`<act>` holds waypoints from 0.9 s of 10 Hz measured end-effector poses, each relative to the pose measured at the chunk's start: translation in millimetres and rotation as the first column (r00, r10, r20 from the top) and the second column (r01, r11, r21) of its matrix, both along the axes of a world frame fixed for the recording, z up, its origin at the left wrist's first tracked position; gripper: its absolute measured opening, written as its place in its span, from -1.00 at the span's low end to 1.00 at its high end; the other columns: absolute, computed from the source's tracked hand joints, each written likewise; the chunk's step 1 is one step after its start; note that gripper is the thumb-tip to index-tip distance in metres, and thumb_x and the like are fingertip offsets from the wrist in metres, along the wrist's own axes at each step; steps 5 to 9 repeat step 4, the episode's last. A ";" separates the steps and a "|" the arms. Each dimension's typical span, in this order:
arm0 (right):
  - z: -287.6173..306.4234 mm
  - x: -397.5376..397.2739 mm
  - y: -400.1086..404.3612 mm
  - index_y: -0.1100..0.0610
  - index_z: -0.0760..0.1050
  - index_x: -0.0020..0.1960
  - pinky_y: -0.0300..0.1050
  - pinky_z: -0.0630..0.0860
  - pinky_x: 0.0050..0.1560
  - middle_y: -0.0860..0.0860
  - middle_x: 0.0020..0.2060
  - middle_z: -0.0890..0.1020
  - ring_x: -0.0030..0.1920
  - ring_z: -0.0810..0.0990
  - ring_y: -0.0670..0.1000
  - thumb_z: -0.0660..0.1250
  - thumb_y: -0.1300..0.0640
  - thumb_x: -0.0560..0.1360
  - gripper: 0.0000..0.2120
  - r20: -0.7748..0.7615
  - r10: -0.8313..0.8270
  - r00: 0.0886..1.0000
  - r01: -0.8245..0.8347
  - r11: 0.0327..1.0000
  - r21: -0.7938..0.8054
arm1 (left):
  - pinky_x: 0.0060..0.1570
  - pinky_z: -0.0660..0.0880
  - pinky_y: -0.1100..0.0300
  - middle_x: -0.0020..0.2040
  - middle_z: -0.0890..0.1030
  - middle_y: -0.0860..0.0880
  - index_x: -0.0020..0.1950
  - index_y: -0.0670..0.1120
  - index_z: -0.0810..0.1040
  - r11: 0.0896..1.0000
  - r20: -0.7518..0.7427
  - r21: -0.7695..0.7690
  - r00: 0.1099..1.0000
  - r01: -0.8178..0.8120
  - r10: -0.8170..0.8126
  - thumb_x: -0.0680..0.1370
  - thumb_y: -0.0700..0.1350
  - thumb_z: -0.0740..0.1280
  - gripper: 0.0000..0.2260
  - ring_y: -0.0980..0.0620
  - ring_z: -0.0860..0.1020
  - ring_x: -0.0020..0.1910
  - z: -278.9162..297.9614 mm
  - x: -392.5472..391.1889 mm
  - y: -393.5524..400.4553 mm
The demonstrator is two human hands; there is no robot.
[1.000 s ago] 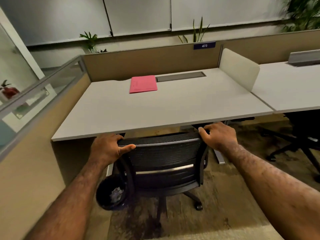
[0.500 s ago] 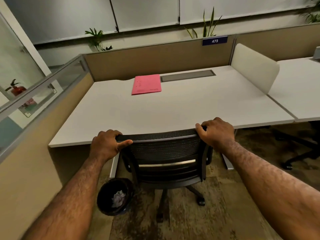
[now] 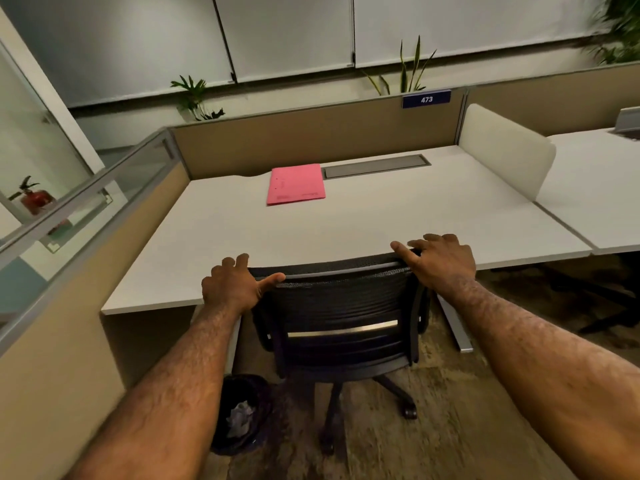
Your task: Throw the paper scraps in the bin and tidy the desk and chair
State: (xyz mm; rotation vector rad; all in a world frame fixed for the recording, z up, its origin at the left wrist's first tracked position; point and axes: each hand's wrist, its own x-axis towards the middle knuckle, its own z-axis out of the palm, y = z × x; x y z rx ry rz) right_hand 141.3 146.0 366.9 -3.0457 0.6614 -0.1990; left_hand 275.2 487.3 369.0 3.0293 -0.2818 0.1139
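Desk (image 3: 346, 230) with pink folder (image 3: 296, 185); both hands' fingers (image 3: 405, 252) loosely spread on chair (image 3: 341, 299) back.

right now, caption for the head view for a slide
Both hands, left hand and right hand, on the chair back at the desk.

We see two bare forearms, hairy along their length, entering from 7 and 5 o'clock. No sleeves, watch, rings or gloves show on them. The left hand (image 3: 235, 287) and right hand (image 3: 441, 263) are bare too, with short nails where visible.
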 end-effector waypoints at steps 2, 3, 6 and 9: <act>4.7 -4.2 14.6 0.01 0.07 0.54 0.20 0.13 0.48 0.08 0.55 0.13 0.53 0.12 0.15 -0.07 -0.49 0.43 -0.15 0.040 -0.212 0.976 0.201 0.961 0.189 | 0.38 0.26 -0.17 0.53 0.23 -0.17 0.56 -0.09 0.06 0.996 -0.054 -0.060 0.996 -0.067 0.064 0.30 0.59 -0.04 0.03 -0.20 0.27 0.47 1.9 -20.7 -5.9; 9.7 -8.2 25.5 0.05 0.06 0.55 0.12 0.03 0.52 0.05 0.57 0.09 0.56 0.07 0.08 -0.07 -0.49 0.43 -0.12 0.099 -0.069 0.993 0.059 0.993 0.104 | 0.50 0.11 -0.10 0.58 0.10 -0.13 0.57 -0.09 0.03 0.992 0.004 -0.054 0.993 0.114 -0.114 0.36 0.55 -0.05 -0.02 -0.13 0.12 0.55 -4.5 -30.8 -3.1; 17.6 -8.9 49.8 0.02 0.10 0.54 0.08 0.06 0.53 0.02 0.56 0.13 0.54 0.12 0.06 -0.04 -0.49 0.43 -0.14 0.133 0.126 0.983 -0.137 0.987 0.080 | 0.54 0.00 -0.03 0.60 0.04 -0.08 0.57 -0.07 0.03 0.960 0.035 -0.063 0.962 0.273 -0.271 0.37 0.54 -0.08 -0.04 -0.06 0.03 0.58 -5.4 -43.4 -3.8; 17.6 -8.9 49.8 0.02 0.10 0.54 0.08 0.06 0.53 0.02 0.56 0.13 0.54 0.12 0.06 -0.04 -0.49 0.43 -0.14 0.133 0.126 0.983 -0.137 0.987 0.080 | 0.54 0.00 -0.03 0.60 0.04 -0.08 0.57 -0.07 0.03 0.960 0.035 -0.063 0.962 0.273 -0.271 0.37 0.54 -0.08 -0.04 -0.06 0.03 0.58 -5.4 -43.4 -3.8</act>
